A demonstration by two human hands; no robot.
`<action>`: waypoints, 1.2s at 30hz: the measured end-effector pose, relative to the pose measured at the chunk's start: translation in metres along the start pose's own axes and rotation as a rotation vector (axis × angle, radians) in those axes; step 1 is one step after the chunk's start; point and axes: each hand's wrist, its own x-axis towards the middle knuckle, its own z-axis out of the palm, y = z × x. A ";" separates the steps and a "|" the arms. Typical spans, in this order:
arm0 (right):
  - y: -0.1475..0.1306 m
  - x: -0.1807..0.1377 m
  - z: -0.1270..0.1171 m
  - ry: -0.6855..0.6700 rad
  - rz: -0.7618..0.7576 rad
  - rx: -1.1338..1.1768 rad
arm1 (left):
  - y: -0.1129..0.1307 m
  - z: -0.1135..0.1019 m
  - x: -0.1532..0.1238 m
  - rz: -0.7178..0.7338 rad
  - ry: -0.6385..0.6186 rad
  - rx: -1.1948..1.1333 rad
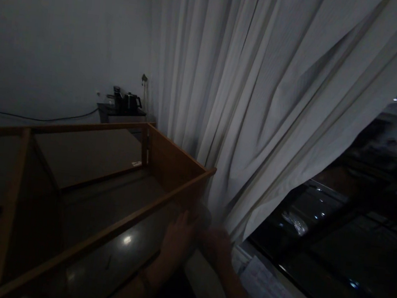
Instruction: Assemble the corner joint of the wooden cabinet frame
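Observation:
A wooden frame (141,208) with open sections fills the lower left of the head view. Below its near right corner is my left hand (178,235), against or very close to the wood, with its fingers blurred and dim. Beside it, my right hand (216,247) looks curled closed. Between and just above the two hands is a pale, roundish, smeared thing (204,215); its kind cannot be made out. Whether either hand touches it is unclear.
A long white curtain (234,86) hangs right behind the frame's corner. Printed paper (268,291) lies by the dark window (353,233) at lower right. A black kettle (131,101) stands on a small dark cabinet (104,115) at the back. A cable (37,119) runs along the wall.

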 end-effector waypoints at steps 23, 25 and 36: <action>-0.019 -0.001 -0.003 -0.073 0.183 0.002 | 0.000 -0.001 -0.001 0.009 0.005 -0.050; -0.020 -0.001 0.001 -0.065 0.175 0.004 | -0.001 0.000 0.000 0.007 0.002 -0.051; -0.019 0.004 -0.001 -0.025 0.181 0.019 | 0.000 0.003 -0.001 -0.008 0.034 -0.030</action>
